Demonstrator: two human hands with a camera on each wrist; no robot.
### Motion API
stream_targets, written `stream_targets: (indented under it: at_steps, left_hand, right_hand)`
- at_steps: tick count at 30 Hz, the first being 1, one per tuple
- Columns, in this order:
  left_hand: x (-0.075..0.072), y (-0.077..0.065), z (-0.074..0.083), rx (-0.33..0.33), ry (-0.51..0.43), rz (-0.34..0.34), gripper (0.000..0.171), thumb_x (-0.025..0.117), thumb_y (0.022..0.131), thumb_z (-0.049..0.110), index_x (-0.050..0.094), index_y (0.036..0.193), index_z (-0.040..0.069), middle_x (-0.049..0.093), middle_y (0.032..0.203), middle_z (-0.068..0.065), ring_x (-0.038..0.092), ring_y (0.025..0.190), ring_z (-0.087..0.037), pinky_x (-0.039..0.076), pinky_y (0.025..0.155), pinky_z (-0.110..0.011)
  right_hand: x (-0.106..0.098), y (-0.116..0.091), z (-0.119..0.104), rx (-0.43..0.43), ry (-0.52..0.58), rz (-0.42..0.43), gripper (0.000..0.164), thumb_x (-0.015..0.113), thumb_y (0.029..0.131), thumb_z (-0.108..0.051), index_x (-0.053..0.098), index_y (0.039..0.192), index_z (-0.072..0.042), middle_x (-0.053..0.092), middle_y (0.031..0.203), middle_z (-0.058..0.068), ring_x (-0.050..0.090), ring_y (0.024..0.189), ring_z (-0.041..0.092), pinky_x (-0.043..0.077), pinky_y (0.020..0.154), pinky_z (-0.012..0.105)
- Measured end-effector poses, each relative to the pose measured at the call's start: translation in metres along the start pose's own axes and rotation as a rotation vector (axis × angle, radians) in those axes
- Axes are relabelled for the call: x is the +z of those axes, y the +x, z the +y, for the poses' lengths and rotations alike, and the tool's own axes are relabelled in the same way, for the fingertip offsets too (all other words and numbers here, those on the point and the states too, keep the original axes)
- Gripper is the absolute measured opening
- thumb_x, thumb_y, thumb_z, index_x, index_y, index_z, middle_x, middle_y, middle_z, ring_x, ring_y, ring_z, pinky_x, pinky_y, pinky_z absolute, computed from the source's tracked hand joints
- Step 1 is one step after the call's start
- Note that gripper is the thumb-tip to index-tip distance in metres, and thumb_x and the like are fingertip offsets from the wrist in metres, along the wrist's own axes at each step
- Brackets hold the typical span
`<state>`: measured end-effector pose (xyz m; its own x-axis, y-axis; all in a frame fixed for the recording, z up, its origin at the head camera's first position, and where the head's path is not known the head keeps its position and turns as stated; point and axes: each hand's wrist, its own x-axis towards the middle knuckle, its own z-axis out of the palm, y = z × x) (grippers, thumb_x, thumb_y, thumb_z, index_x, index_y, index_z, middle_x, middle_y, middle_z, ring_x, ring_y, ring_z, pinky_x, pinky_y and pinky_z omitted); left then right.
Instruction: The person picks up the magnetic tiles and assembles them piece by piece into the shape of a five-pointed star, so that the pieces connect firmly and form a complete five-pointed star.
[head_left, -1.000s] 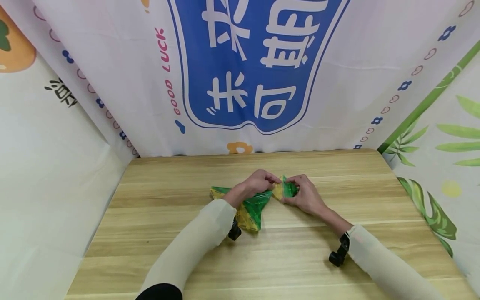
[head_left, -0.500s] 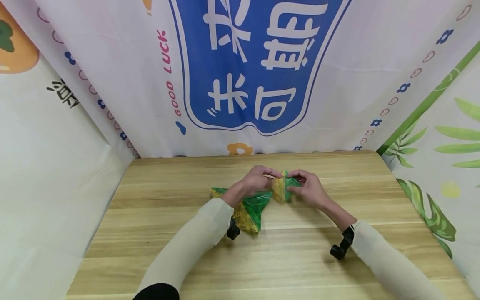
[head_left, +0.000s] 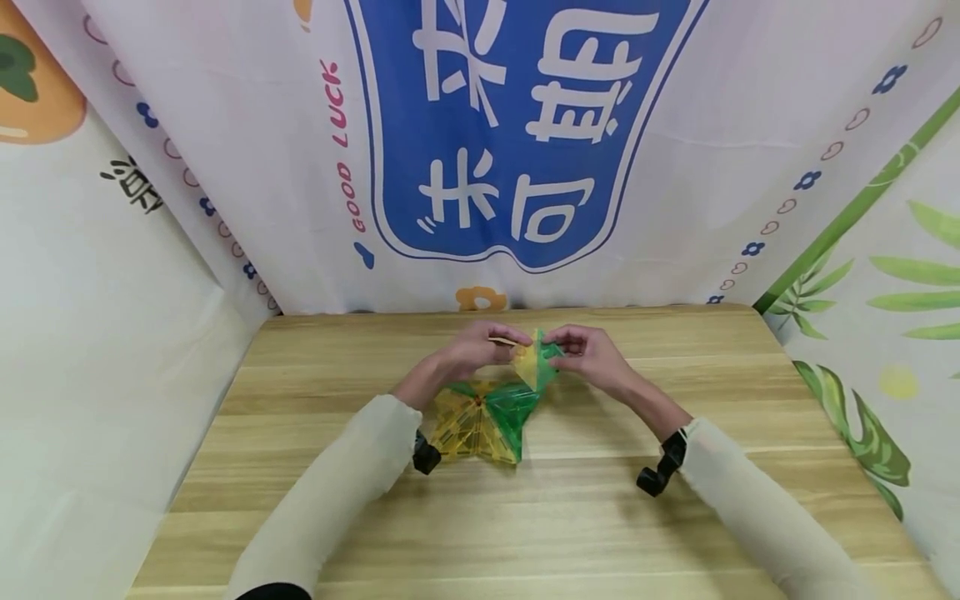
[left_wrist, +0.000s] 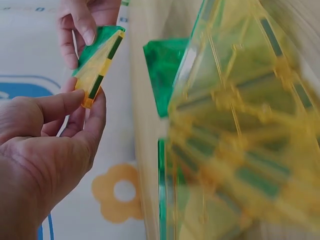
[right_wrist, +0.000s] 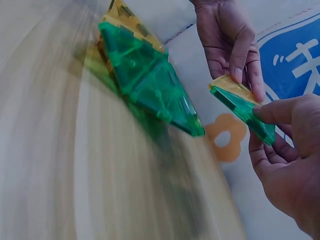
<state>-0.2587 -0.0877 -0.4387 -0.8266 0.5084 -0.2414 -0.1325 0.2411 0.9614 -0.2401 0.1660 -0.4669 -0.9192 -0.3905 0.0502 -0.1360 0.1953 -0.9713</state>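
Note:
Just above the right tip of a star-like build of translucent magnetic tiles (head_left: 480, 425), both hands hold a small pair of triangular tiles joined along one edge. My left hand (head_left: 471, 348) pinches the yellow triangular magnetic tile (left_wrist: 95, 72) between thumb and fingers. On the other side, my right hand (head_left: 596, 360) pinches the green triangular magnetic tile (right_wrist: 243, 112), thumb on its face. The pair stands folded at an angle, clear of the table in both wrist views. Yellow tiles make up the build's middle and left; green ones form its right arm.
The wooden table (head_left: 637, 533) ends at a printed curtain (head_left: 675, 208) with a blue panel at the back. White printed cloth (head_left: 97, 375) hangs at the left, and leaf-patterned cloth (head_left: 900, 333) at the right. Each wrist wears a small black camera (head_left: 660, 471).
Both hands have lifted the tile pair and carried it left, from beside the build to over its right tip. More of the build's middle shows from under the left forearm.

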Motion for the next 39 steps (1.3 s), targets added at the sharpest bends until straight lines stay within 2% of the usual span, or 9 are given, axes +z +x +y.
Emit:
stream_targets:
  at_steps: [4,12,16,20,25,29,35,39]
  left_hand:
    - [-0.017,-0.008,-0.004,0.015,-0.016,0.000,0.037,0.055,0.100,-0.012,0.070,0.132,-0.003,0.061,0.141,-0.017,0.060,0.118,-0.026,0.051,0.112,-0.051]
    - [-0.045,-0.018,-0.021,-0.024,-0.048,0.035,0.035,0.055,0.103,-0.011,0.070,0.134,-0.002,0.061,0.138,-0.017,0.063,0.113,-0.023,0.050,0.112,-0.052]
    - [-0.054,-0.020,-0.029,-0.027,-0.048,0.038,0.035,0.056,0.103,-0.009,0.069,0.135,-0.003,0.062,0.138,-0.018,0.065,0.110,-0.020,0.049,0.112,-0.055]
    - [-0.061,-0.021,-0.036,-0.034,-0.037,0.036,0.035,0.057,0.103,-0.008,0.068,0.137,-0.004,0.063,0.141,-0.018,0.066,0.110,-0.017,0.050,0.111,-0.054]
    - [-0.067,-0.023,-0.043,-0.039,-0.018,0.017,0.035,0.057,0.105,-0.006,0.066,0.139,-0.004,0.060,0.147,-0.020,0.066,0.116,-0.018,0.056,0.106,-0.042]
    - [-0.070,-0.024,-0.046,-0.044,-0.025,-0.002,0.035,0.057,0.105,-0.005,0.065,0.140,-0.004,0.058,0.149,-0.020,0.065,0.120,-0.020,0.057,0.104,-0.038]
    - [-0.073,-0.023,-0.051,-0.066,-0.039,-0.010,0.035,0.056,0.106,-0.005,0.065,0.140,-0.005,0.060,0.147,-0.018,0.065,0.108,-0.016,0.059,0.098,-0.033]
    - [-0.075,-0.022,-0.054,-0.069,-0.036,-0.014,0.034,0.057,0.105,-0.006,0.066,0.138,-0.005,0.063,0.142,-0.018,0.065,0.106,-0.019,0.060,0.094,-0.030]
  right_hand:
    - [0.012,0.013,-0.003,0.000,0.005,-0.034,0.035,0.077,0.092,0.005,0.070,0.127,0.004,0.070,0.124,0.023,0.069,0.108,0.035,0.061,0.082,0.026]
    - [0.037,0.036,0.001,0.015,0.039,-0.086,0.037,0.077,0.092,0.005,0.069,0.129,0.004,0.072,0.119,0.019,0.069,0.098,0.020,0.063,0.085,0.033]
    - [0.045,0.042,0.006,0.018,0.038,-0.090,0.037,0.077,0.091,0.005,0.070,0.128,0.003,0.073,0.116,0.016,0.069,0.097,0.018,0.061,0.083,0.029]
    - [0.052,0.046,0.011,0.028,0.036,-0.093,0.037,0.077,0.091,0.005,0.071,0.127,0.002,0.074,0.114,0.014,0.069,0.095,0.016,0.060,0.080,0.025]
    - [0.060,0.049,0.015,0.036,0.055,-0.101,0.036,0.078,0.091,0.006,0.070,0.126,0.004,0.074,0.110,0.017,0.070,0.090,0.016,0.059,0.075,0.024]
    - [0.063,0.049,0.019,0.051,0.071,-0.104,0.036,0.078,0.090,0.007,0.070,0.126,0.004,0.074,0.109,0.018,0.070,0.089,0.016,0.060,0.075,0.025]
    - [0.065,0.050,0.021,0.056,0.057,-0.126,0.037,0.078,0.091,0.006,0.070,0.127,0.004,0.073,0.114,0.022,0.070,0.093,0.017,0.060,0.079,0.026]
    - [0.065,0.052,0.022,0.054,0.037,-0.139,0.038,0.079,0.089,0.007,0.069,0.127,0.005,0.072,0.114,0.025,0.069,0.094,0.017,0.059,0.083,0.027]
